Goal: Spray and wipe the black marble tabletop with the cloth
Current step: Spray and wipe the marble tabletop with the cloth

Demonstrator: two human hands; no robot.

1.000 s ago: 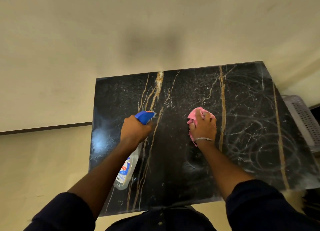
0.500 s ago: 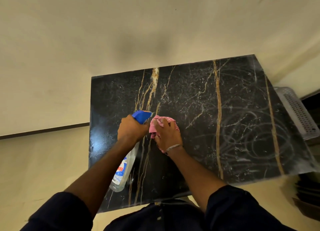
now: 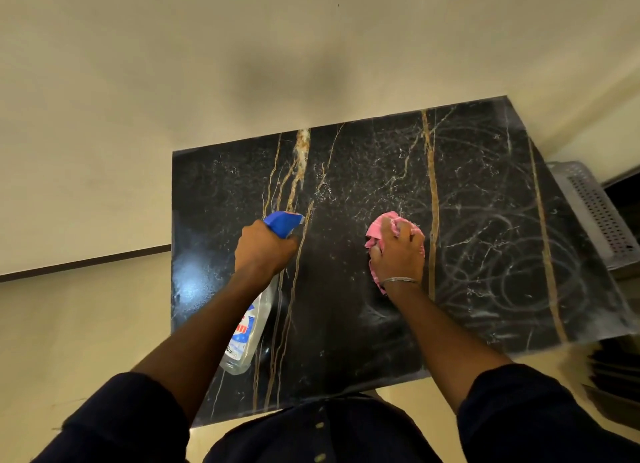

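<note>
The cloth (image 3: pixel 375 230) is being clutched by the right hand (image 3: pixel 398 254), the bottle (image 3: pixel 249 324) by the left hand (image 3: pixel 263 251); firm overlapping strokes are being called for over the right-side swirls (image 3: pixel 502 254).

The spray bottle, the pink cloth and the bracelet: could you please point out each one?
spray bottle (image 3: pixel 243 334), head view, label on the clear body
pink cloth (image 3: pixel 380 225), head view, bunched fabric past the knuckles
bracelet (image 3: pixel 400 280), head view, thin band across the right wrist

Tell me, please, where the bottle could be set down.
Bare tabletop: the far strip beyond the hands, the right side past the cloth under the right hand. Tightest between that and the spray bottle in the left hand.
</note>
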